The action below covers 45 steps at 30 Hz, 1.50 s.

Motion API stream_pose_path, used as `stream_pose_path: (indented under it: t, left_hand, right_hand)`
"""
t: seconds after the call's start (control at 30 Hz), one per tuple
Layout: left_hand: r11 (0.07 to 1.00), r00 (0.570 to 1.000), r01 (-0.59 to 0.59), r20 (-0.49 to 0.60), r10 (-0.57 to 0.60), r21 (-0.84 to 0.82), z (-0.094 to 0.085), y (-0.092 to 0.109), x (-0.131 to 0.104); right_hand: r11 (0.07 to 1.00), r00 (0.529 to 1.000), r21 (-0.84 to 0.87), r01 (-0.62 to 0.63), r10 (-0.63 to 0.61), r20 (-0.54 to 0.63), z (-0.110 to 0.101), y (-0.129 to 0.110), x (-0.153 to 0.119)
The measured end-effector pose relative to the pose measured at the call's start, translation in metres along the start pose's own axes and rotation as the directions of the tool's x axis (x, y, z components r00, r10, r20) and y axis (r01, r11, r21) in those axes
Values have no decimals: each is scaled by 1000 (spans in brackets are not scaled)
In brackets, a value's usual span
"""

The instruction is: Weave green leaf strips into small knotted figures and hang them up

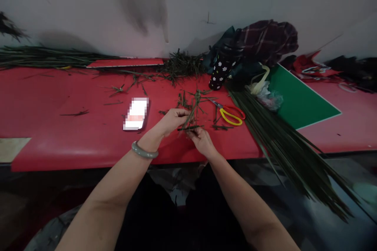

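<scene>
Between my two hands is a small piece made of green leaf strips (193, 113), its thin ends sticking out several ways. My left hand (173, 120), with a grey bangle on the wrist, pinches it from the left. From below, my right hand (202, 139) has its fingers closed at the lower end of the strips. Scissors (232, 114) with one red and one yellow handle lie to the right of my hands. Short leaf offcuts (221, 127) are scattered around. Exactly how the strips cross is too small to make out.
A phone (136, 113) lies left of my hands on the red-covered table (73, 137). Behind are a heap of cut strips (184, 64) and a black flowered tumbler (220, 71). Long leaves (282, 145) overhang the front edge at right, beside a green board (306, 104).
</scene>
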<state>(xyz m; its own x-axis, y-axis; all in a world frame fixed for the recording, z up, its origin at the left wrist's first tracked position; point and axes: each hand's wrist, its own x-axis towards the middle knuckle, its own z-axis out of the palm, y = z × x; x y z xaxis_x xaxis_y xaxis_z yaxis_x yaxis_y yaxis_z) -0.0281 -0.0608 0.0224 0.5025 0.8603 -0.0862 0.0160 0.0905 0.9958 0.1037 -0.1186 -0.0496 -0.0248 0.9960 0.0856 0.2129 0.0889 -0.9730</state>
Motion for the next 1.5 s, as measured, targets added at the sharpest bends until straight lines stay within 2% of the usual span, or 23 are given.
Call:
stream_pose_path:
  t: [0.1,0.23,0.37,0.47,0.6,0.77,0.93,1.03,1.17,1.23,1.33,1.5]
  left_hand:
    - [999,1000,-6,5,6,-49,3,7,10]
    - [992,979,-116,-175,106,-44,2,7,29]
    - [975,897,-218,-387,213,30,-8,-4,44]
    - [974,840,-223,-499,213,40,-16,-13,49]
    - [976,809,-208,-551,206,59,-23,-17,52]
    - [970,751,-191,-614,245,152,-30,-19,58]
    - [972,753,-194,-614,236,135,-28,-17,59]
    - [972,745,-198,-625,234,128,-28,-17,58]
    - [975,748,-197,-627,218,105,-29,-17,59]
    - [975,748,-197,-627,217,103,-30,-18,59]
    - [977,748,-190,-630,207,95,-31,-19,60]
    - [980,735,-182,-651,188,78,-31,-16,59]
  right_hand:
    - [998,999,-51,-38,38,-1,-11,0,15]
    - [980,1000,-197,1,2,16,-26,-6,46]
    - [962,996,-258,87,-81,31,-40,-7,78]
    - [931,991,-341,131,-127,34,-54,-1,108]
    - [890,986,-442,112,-156,-65,-66,4,161]
    - [843,973,-534,61,-171,-158,-65,3,232]
    - [854,985,-516,-60,-33,-170,-52,10,289]
    - [803,971,-578,-145,3,-240,-44,15,313]
    - [711,932,-630,-311,99,-348,-37,19,332]
    - [702,920,-627,-338,107,-377,-35,22,336]
    - [757,923,-585,-290,60,-380,-32,29,335]
    - [841,965,-529,-115,-32,-262,-31,30,314]
